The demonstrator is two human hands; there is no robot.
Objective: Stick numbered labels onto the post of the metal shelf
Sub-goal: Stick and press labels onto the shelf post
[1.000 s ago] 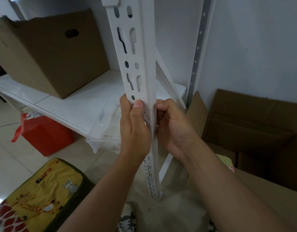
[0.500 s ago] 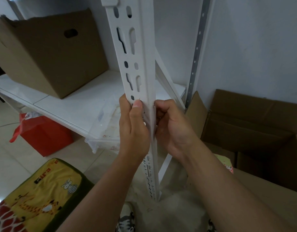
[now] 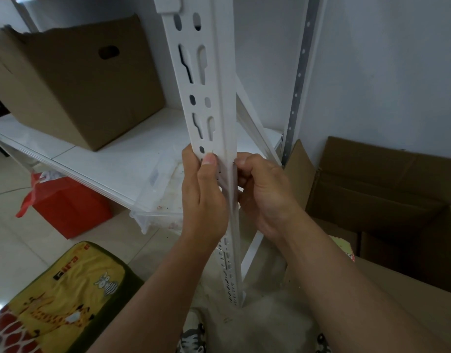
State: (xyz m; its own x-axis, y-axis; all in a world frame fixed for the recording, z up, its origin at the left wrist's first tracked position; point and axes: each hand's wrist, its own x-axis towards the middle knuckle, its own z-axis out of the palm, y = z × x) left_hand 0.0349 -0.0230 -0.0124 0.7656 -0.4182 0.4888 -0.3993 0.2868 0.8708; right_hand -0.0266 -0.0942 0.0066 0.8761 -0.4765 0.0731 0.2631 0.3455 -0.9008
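The white slotted post (image 3: 220, 103) of the metal shelf rises through the middle of the view. My left hand (image 3: 202, 197) wraps its left edge, thumb flat on the front face just below a round hole. My right hand (image 3: 263, 194) curls against the post's right face at the same height, fingertips at the corner. Between the two thumbs a pale label (image 3: 227, 174) lies against the corner, hard to tell from the white metal; a small dark mark shows at its top edge. Most of the label is hidden by my fingers.
A white shelf board (image 3: 97, 154) carries a brown cardboard box (image 3: 74, 80) and a clear plastic tray (image 3: 165, 189). A red bag (image 3: 66, 205) and a yellow cushion (image 3: 59, 299) lie on the floor at the left. Open cardboard boxes (image 3: 377, 189) stand at the right beside a grey perforated wall strip (image 3: 299, 72).
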